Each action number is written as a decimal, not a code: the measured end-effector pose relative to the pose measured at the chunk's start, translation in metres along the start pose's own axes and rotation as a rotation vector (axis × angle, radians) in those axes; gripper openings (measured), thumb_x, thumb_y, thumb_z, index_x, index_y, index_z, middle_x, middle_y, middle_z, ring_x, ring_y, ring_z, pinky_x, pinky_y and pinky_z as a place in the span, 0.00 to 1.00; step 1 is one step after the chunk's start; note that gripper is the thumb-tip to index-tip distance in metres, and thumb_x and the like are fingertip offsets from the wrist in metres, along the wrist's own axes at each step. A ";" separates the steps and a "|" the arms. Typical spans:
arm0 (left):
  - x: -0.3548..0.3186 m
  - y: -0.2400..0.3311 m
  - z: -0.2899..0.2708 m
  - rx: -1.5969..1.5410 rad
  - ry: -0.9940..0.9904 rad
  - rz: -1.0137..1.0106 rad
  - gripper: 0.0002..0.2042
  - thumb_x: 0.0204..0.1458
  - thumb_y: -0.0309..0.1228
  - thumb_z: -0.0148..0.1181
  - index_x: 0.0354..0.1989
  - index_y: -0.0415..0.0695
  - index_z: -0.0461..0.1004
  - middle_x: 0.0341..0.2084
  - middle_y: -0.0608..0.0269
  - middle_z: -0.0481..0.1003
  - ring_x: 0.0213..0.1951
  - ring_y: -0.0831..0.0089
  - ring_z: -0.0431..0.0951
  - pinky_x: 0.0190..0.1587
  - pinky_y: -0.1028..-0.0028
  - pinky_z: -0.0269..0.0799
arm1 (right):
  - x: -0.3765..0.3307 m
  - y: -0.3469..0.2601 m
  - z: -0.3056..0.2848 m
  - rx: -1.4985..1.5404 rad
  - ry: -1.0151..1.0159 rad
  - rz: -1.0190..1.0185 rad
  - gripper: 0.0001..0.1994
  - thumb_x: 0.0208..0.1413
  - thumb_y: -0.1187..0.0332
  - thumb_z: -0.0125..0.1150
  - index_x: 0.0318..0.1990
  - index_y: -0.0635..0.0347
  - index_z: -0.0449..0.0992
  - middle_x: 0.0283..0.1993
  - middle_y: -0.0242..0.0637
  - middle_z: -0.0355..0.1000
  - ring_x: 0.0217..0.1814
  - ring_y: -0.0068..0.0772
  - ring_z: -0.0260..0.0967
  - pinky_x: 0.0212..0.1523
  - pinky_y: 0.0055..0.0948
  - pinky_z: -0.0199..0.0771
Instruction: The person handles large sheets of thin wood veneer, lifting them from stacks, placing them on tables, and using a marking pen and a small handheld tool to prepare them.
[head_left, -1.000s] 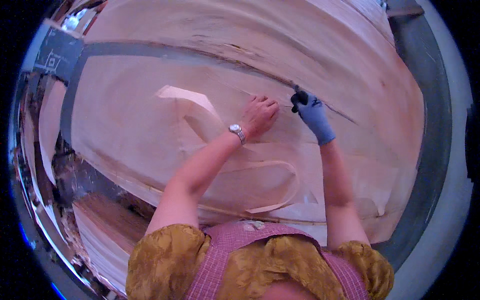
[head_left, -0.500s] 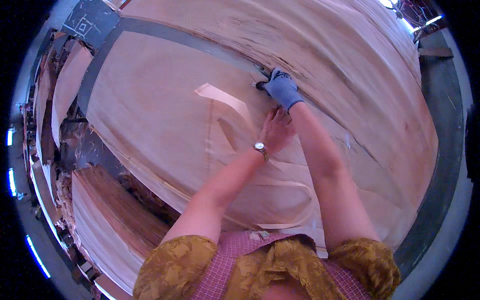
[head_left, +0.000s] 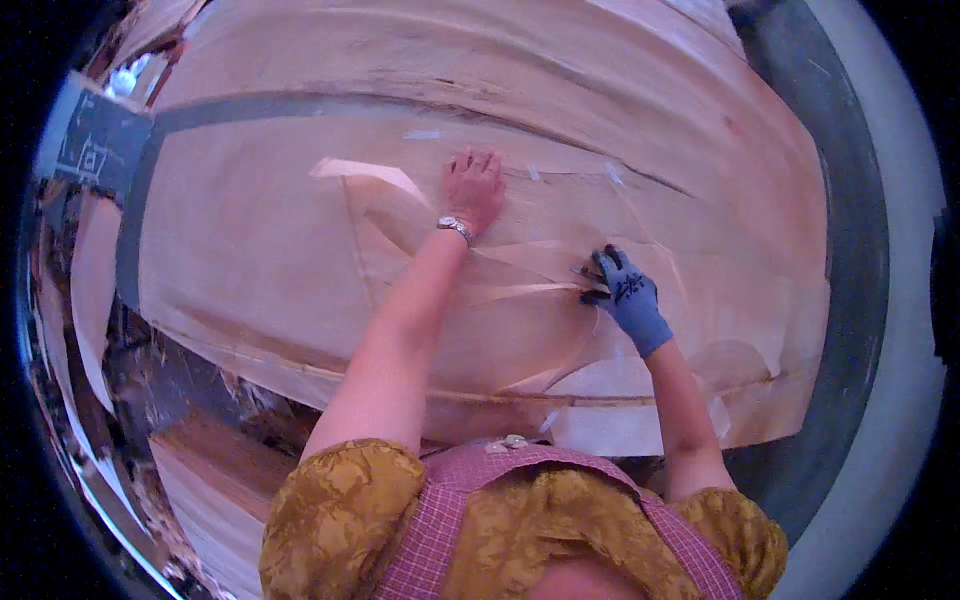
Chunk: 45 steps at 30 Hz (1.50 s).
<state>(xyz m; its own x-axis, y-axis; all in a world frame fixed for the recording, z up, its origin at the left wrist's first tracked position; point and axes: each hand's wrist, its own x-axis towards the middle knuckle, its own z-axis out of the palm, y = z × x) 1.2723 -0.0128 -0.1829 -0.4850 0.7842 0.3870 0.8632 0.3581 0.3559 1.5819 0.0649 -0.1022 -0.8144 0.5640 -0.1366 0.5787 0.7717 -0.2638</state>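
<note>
Panel (head_left: 105, 145), dark grey with white markings, stands by the far left corner of the worktop (head_left: 130, 235); nearer me, beyond the left edge, hang curved pale sheets (head_left: 95, 290), and off the near left corner lies a layered stack (head_left: 205, 465) of thin, wood-coloured sheets. The broad pinkish sheet (head_left: 240, 220) covers most of the worktop, whose grey surface shows as a band along the left edge. Left of centre on this sheet lies an angular strip (head_left: 375, 173), brighter than its ground. To the right of it my bare left hand (head_left: 475, 190), a watch (head_left: 454, 227) at the wrist, rests palm down, relaxed and ungrasping, fingers toward the far edge, where a second, rumpled sheet (head_left: 400, 50) extends. From below my left wrist a slender strip (head_left: 520, 293) tapers rightward into my gloved right hand (head_left: 632, 295), which pinches its tip between thumb and fingers, right of the worktop's centre; a small dark point beside the fingertips is too indistinct to identify. Beyond the glove, toward the far edge, short whitish pieces (head_left: 613, 174) lie on the sheet. Dark grey worktop borders the right edge.
</note>
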 end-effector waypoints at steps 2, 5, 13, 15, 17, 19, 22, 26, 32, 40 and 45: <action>0.009 0.003 -0.007 -0.003 -0.148 -0.049 0.19 0.52 0.40 0.55 0.51 0.49 0.74 0.56 0.59 0.71 0.59 0.58 0.67 0.60 0.56 0.59 | -0.012 0.010 0.017 0.052 0.011 0.080 0.25 0.49 0.54 0.67 0.55 0.49 0.74 0.61 0.42 0.68 0.56 0.46 0.71 0.51 0.41 0.74; 0.015 0.002 -0.030 -0.018 -0.148 0.007 0.19 0.55 0.43 0.56 0.52 0.49 0.75 0.55 0.60 0.73 0.59 0.58 0.68 0.59 0.57 0.63 | -0.031 0.009 0.036 0.046 0.145 0.147 0.16 0.53 0.59 0.62 0.50 0.46 0.76 0.54 0.37 0.73 0.50 0.43 0.74 0.45 0.39 0.77; 0.009 -0.123 -0.140 -0.338 0.026 0.206 0.19 0.58 0.36 0.56 0.56 0.46 0.71 0.55 0.52 0.72 0.59 0.56 0.69 0.59 0.59 0.65 | -0.200 -0.085 -0.021 -0.337 0.456 0.498 0.12 0.50 0.71 0.60 0.44 0.55 0.75 0.46 0.38 0.74 0.47 0.44 0.72 0.43 0.41 0.76; -0.016 -0.182 -0.155 -0.201 -0.130 0.143 0.22 0.57 0.36 0.56 0.59 0.44 0.68 0.59 0.51 0.68 0.60 0.54 0.67 0.61 0.58 0.63 | -0.263 -0.129 -0.013 -0.429 0.468 0.675 0.13 0.51 0.71 0.60 0.46 0.57 0.74 0.47 0.41 0.73 0.48 0.47 0.71 0.45 0.42 0.75; -0.069 -0.244 -0.164 -0.096 -0.172 0.115 0.24 0.56 0.35 0.56 0.61 0.42 0.66 0.60 0.49 0.66 0.62 0.54 0.64 0.63 0.56 0.60 | -0.329 -0.171 0.015 -0.502 0.563 0.836 0.12 0.53 0.71 0.60 0.45 0.59 0.74 0.45 0.44 0.74 0.47 0.50 0.70 0.45 0.43 0.74; -0.098 -0.298 -0.174 0.079 -0.196 0.072 0.24 0.55 0.34 0.57 0.62 0.43 0.65 0.62 0.49 0.65 0.64 0.54 0.63 0.64 0.56 0.58 | -0.373 -0.222 0.072 -0.442 0.640 1.094 0.14 0.52 0.72 0.59 0.48 0.60 0.73 0.47 0.46 0.72 0.49 0.54 0.69 0.48 0.45 0.72; -0.144 -0.363 -0.190 0.088 -0.207 0.071 0.25 0.56 0.35 0.55 0.63 0.45 0.64 0.65 0.49 0.61 0.66 0.55 0.59 0.67 0.56 0.53 | -0.437 -0.320 0.180 -0.418 0.627 1.263 0.18 0.50 0.73 0.58 0.51 0.59 0.71 0.48 0.47 0.71 0.50 0.55 0.68 0.49 0.44 0.72; -0.193 -0.447 -0.234 0.261 -0.302 0.102 0.26 0.58 0.39 0.52 0.65 0.47 0.62 0.67 0.50 0.57 0.68 0.56 0.55 0.70 0.58 0.47 | -0.428 -0.453 0.315 -0.228 0.363 1.385 0.08 0.53 0.76 0.51 0.40 0.56 0.72 0.40 0.45 0.72 0.43 0.49 0.72 0.44 0.42 0.73; -0.202 -0.453 -0.283 0.129 -0.584 0.164 0.27 0.57 0.43 0.52 0.64 0.46 0.63 0.66 0.49 0.58 0.69 0.56 0.55 0.69 0.59 0.49 | -0.434 -0.572 0.438 -0.117 -0.100 0.951 0.08 0.57 0.70 0.48 0.41 0.54 0.73 0.40 0.46 0.74 0.43 0.49 0.73 0.43 0.43 0.75; -0.277 -0.511 -0.368 0.224 -0.626 0.752 0.21 0.52 0.44 0.58 0.52 0.47 0.72 0.56 0.55 0.69 0.55 0.56 0.69 0.54 0.53 0.67 | -0.341 -0.688 0.428 0.125 0.316 1.077 0.18 0.49 0.58 0.63 0.45 0.56 0.74 0.46 0.45 0.74 0.48 0.53 0.73 0.48 0.47 0.74; -0.296 -0.528 -0.403 -0.037 -0.610 0.810 0.18 0.51 0.42 0.59 0.48 0.48 0.75 0.53 0.57 0.71 0.53 0.57 0.70 0.50 0.54 0.68 | -0.254 -0.784 0.415 0.342 0.572 1.189 0.15 0.50 0.59 0.65 0.42 0.57 0.79 0.42 0.44 0.77 0.42 0.53 0.74 0.43 0.44 0.74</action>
<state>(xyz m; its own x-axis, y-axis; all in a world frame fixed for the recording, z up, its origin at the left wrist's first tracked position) 0.9032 -0.6385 -0.1425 0.4076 0.9128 0.0271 0.8905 -0.4039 0.2094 1.3166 -0.8054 -0.2568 0.3441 0.9373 -0.0558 0.8039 -0.3248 -0.4983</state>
